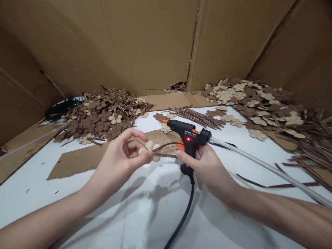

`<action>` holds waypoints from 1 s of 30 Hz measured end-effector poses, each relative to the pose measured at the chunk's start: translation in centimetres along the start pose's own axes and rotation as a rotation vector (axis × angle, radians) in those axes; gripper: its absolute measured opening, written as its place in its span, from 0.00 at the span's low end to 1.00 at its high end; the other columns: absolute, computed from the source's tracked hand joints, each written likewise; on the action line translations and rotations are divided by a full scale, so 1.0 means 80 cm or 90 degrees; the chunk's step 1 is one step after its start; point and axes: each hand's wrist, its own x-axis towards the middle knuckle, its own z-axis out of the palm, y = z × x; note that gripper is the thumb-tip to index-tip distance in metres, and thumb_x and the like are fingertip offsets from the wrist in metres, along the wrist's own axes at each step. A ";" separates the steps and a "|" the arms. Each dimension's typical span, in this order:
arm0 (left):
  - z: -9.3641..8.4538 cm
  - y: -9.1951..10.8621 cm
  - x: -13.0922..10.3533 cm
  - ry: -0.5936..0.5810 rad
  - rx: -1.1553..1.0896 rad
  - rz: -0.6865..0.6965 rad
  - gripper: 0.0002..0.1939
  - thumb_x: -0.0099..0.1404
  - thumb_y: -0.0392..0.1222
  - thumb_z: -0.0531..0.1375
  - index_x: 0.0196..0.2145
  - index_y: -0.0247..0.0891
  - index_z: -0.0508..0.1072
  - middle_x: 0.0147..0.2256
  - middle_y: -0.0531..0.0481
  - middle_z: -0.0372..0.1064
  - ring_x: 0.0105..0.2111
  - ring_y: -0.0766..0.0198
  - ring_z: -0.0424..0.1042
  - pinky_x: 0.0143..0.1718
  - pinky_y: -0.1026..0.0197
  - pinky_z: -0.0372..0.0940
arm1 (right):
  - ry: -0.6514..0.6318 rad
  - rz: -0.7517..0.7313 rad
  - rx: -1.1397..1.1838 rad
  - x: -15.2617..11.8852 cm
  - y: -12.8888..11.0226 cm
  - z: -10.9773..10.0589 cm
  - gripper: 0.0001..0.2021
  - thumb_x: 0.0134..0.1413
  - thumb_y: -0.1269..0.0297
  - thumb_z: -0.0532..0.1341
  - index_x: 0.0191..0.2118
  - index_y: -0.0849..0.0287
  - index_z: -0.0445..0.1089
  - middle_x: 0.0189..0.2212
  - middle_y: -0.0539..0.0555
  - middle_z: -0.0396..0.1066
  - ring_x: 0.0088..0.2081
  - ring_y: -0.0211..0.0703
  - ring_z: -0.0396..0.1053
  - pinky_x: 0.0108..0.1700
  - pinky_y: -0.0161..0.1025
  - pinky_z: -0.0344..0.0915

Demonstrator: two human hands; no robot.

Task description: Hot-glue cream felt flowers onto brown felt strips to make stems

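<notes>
Between thumb and fingers, my left hand (127, 152) pinches a cream fabric flower (156, 158) together with the end of a brown ribbon strip (166, 155). The strip loops from the flower toward my right hand (207, 166). That hand is wrapped round the handle of a black and orange glue gun (190, 145), its thumb near the ribbon. A red light glows on the gun, and its orange nozzle points left, beyond the flower. A long clear glue stick (259, 166) sticks out of the gun's back. My right fingers are mostly hidden behind the handle.
Piles of brown and cream flowers lie at the left (100, 116) and right (249, 100). Loose ribbon strips (198, 117) lie at the back middle. A cardboard piece (75, 160) rests on the white table (103, 214). Cardboard walls (150, 45) stand behind. The gun's cable (185, 214) runs toward me.
</notes>
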 end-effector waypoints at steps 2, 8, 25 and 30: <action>0.002 0.003 -0.001 0.005 0.005 -0.001 0.11 0.57 0.39 0.60 0.36 0.42 0.61 0.21 0.58 0.66 0.25 0.67 0.67 0.25 0.68 0.58 | 0.010 0.008 -0.016 0.000 0.001 0.000 0.15 0.46 0.61 0.63 0.43 0.57 0.68 0.38 0.53 0.74 0.42 0.48 0.71 0.44 0.43 0.66; 0.002 0.008 0.001 0.001 0.008 -0.012 0.11 0.54 0.36 0.60 0.34 0.40 0.61 0.18 0.58 0.63 0.24 0.67 0.67 0.24 0.68 0.57 | 0.040 0.032 -0.076 0.000 0.003 0.000 0.14 0.45 0.58 0.63 0.37 0.59 0.66 0.31 0.51 0.71 0.34 0.44 0.70 0.34 0.39 0.66; -0.079 -0.037 0.083 -0.170 0.383 0.020 0.16 0.61 0.49 0.50 0.35 0.39 0.74 0.39 0.44 0.73 0.40 0.54 0.69 0.42 0.59 0.61 | 0.043 0.074 -0.050 0.002 0.009 -0.003 0.17 0.47 0.51 0.60 0.36 0.59 0.62 0.29 0.53 0.69 0.29 0.41 0.66 0.25 0.35 0.59; -0.087 -0.040 0.092 -0.152 0.443 0.084 0.19 0.63 0.52 0.48 0.32 0.39 0.74 0.34 0.46 0.74 0.34 0.57 0.69 0.36 0.62 0.60 | 0.038 0.071 -0.077 0.001 0.010 -0.004 0.15 0.48 0.51 0.60 0.35 0.59 0.63 0.29 0.52 0.70 0.32 0.42 0.66 0.29 0.37 0.61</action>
